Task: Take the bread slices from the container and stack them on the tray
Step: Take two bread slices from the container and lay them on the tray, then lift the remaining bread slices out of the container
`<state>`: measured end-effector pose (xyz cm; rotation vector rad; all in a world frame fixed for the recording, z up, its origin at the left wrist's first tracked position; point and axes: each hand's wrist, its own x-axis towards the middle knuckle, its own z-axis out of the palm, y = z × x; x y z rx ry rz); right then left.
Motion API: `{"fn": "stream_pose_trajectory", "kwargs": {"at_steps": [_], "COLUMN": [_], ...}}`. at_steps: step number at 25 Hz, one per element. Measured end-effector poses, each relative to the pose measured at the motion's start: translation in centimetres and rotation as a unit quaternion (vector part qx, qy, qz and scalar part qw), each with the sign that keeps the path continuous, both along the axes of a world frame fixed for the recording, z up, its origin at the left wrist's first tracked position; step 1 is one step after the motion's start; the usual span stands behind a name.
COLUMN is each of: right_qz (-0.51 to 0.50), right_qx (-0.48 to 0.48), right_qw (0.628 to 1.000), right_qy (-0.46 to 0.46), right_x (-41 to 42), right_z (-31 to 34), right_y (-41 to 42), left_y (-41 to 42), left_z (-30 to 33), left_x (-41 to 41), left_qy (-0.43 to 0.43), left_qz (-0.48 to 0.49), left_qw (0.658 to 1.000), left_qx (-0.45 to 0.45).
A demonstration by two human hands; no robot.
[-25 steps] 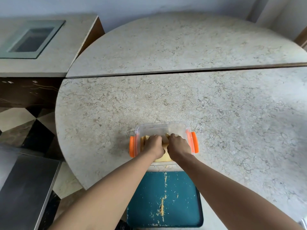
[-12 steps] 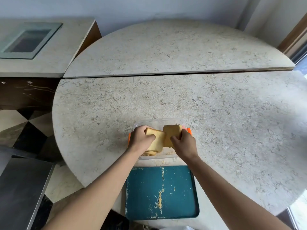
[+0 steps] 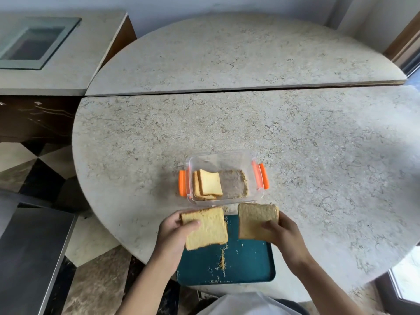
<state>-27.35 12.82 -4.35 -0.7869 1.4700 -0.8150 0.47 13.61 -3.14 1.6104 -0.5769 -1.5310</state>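
Note:
A clear plastic container point(image 3: 250, 155) with orange side clips sits on the round stone table, with a few bread slices point(image 3: 208, 184) leaning at its left end and crumbs on its bare floor. Just in front lies a teal tray point(image 3: 247, 264) dusted with crumbs. My left hand point(image 3: 172, 233) grips a pale slice of bread point(image 3: 208, 230) above the tray's left part. My right hand point(image 3: 284, 230) grips a browner slice point(image 3: 254, 219) above the tray's far right corner. Both slices are held apart from each other.
The round stone table point(image 3: 318, 144) spreads wide to the right and behind the container, with a seam across its middle. A stone counter point(image 3: 68, 64) with a glass inset stands at the far left. A steel surface point(image 3: 29, 258) lies low on the left.
Both hands have lifted a slice each out of the container and drawn them back toward me, over the tray. The container's inside now shows.

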Motion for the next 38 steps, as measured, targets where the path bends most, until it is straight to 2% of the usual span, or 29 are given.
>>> {"fn": "stream_pose_trajectory", "kwargs": {"at_steps": [4,8,11,14,20,24,31,35,38], "right_qz": [0.004,0.038,0.065,0.104,0.142,0.173,0.252,0.254,0.231], "right_qx": [0.077,0.095,0.087,0.065,-0.006,-0.071,-0.161,-0.205,-0.203], "right_qw": [0.997,0.994,0.99,0.972,0.941,0.936,0.928,0.924,0.925], "right_qy": [0.026,0.049,0.086,0.199,0.306,0.297,0.22,0.2,0.221], "right_x": [0.8,1.5,1.6,1.1,-0.4,0.3,4.1,6.6,8.9], "right_z": [-2.7,-4.2,-4.7,-4.5,-2.6,-0.6,2.7,3.7,2.9], "right_y": [0.6,0.3,-0.2,-0.5,0.1,-0.5,-3.1,-6.4,-9.7], "left_y": [1.3,0.8,0.5,0.4,0.0,-0.6,-2.9,-5.6,-7.8], "left_z": [-3.5,-5.5,-5.8,-5.7,-3.6,-0.5,3.9,4.1,3.8], "left_x": [-0.4,-0.4,-0.6,-0.6,0.4,0.0,-1.9,-2.2,-2.7], "left_qy": [-0.057,-0.101,-0.109,-0.107,-0.215,-0.237,-0.206,-0.166,-0.109], "left_qz": [0.014,0.021,0.009,-0.007,-0.043,-0.049,-0.092,-0.078,-0.033], "left_qw": [0.996,0.988,0.988,0.988,0.971,0.97,0.972,0.982,0.993], "left_qx": [0.067,0.112,0.112,0.107,0.094,0.026,-0.064,-0.041,0.011]}}
